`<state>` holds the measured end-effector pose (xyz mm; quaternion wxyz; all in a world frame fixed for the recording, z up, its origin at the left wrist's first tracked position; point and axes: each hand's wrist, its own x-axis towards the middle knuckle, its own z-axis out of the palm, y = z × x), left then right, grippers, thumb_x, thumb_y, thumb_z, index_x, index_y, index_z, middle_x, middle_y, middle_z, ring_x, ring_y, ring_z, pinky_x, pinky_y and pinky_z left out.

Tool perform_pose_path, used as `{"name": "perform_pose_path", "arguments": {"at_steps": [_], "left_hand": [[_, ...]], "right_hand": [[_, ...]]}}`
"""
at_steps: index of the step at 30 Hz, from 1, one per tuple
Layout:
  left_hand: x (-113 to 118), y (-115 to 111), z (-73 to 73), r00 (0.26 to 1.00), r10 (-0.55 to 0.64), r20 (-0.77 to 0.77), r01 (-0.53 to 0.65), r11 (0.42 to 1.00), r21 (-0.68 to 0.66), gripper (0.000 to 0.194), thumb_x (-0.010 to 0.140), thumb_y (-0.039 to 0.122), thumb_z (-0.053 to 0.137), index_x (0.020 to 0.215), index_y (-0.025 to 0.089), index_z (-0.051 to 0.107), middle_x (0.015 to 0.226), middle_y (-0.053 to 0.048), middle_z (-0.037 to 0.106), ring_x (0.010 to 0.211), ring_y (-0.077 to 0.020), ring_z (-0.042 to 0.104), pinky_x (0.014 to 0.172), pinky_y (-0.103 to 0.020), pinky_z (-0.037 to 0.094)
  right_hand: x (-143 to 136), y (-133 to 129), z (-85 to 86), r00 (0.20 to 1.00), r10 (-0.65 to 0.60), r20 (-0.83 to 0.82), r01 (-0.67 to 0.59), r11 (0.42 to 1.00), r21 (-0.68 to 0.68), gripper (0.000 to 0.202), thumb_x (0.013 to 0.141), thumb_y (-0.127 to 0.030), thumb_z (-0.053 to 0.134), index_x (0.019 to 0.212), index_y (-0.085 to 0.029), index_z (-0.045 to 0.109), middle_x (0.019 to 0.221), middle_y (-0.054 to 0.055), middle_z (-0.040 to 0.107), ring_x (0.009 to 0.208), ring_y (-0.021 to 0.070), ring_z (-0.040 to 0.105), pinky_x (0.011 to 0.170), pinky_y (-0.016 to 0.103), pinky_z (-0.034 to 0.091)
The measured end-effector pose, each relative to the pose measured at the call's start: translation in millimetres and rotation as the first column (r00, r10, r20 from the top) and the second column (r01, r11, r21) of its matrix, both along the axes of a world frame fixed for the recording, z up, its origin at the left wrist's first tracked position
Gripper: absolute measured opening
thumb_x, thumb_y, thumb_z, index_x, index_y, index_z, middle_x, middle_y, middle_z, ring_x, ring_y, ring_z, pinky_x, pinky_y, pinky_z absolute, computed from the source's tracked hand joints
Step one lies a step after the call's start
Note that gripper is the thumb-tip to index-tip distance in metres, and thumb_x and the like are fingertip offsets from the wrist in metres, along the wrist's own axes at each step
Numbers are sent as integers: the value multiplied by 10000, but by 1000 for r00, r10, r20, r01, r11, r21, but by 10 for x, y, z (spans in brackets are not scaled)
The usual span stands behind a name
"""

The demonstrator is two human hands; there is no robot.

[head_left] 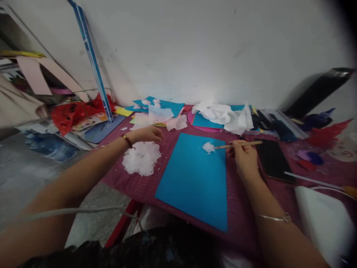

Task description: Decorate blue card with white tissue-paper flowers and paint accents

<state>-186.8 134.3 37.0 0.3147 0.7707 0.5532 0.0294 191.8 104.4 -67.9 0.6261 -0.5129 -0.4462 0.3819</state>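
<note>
The right grip [245, 158] is pinched narrow around a thin pale wooden stick [255, 143], whose far end meets a small ragged white clump [208, 147] on the flat rectangular bright-blue sheet [195, 178], just left of that grip. The left grip [147, 135] hangs with curled fingers by the far edge of a loose, frayed heap of white scraps [142, 159]; whether it pinches anything I cannot tell.

The likeliest trouble is the blue sheet slipping or turning: neither grip seems to press on it, so a firm push of the stick could slide it over the burgundy, woven-looking table [242, 216]. The clump, if as sticky as it looks, may cling to the stick and lift or smear; faint white specks already lie around it. The heap seems light, so a careless sweep of the left grip could scatter it. A thin grey cord [92, 210] passes across the left forearm, nearer the body than the left grip, and might snag. A flat black rectangular slab [275, 160], just right of the right grip, could be nudged by the wrist.

No brand or writing can be read. The printed paper under the crumpled red plastic film [69, 113], left of and beyond the left grip, is too blurred, as is the tall blue-and-white strip [92, 56] behind it.
</note>
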Motion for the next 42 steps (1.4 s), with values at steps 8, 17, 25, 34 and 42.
{"name": "perform_pose_path", "arguments": {"at_steps": [8,17,25,34,42], "left_hand": [[-73,-284,-214,978,-42,-206,69,990,122,345,720,120,528,1000,177,722,1036,-65,743,897,-189,651,785,-256,462],[-95,-137,-220,992,-112,52,109,993,45,119,726,269,625,710,192,714,748,-43,705,712,-168,613,679,-263,467],[188,-107,54,931,21,365,-21,1000,-2,84,720,271,646,717,188,654,713,8,622,638,-114,524,622,-234,426],[1235,339,-208,926,-52,374,-95,927,363,133,714,258,654,790,149,653,596,32,548,550,-99,478,510,-209,352],[2212,667,-507,951,-206,231,92,901,423,78,739,186,602,702,147,659,657,-14,670,601,-119,560,555,-218,407]], "right_hand": [[-23,-45,29,1000,2,18,-2,1000,4,191,775,-397,631,754,-208,624,581,-1,597,477,153,532,465,288,429],[-9,-38,58,1000,-2,21,2,1000,16,178,781,-369,605,768,-192,607,558,-22,599,459,130,528,466,260,421],[-2,-17,28,1000,15,26,-15,1000,3,211,780,-404,589,782,-193,590,556,-31,601,452,120,535,464,237,420],[-2,-17,128,999,-7,37,7,1000,4,242,788,-439,527,754,-204,572,551,-22,592,460,136,541,470,248,422],[112,-4,154,982,-125,139,115,990,78,221,843,-403,483,773,-212,569,575,-7,602,523,161,573,548,267,450]]}}
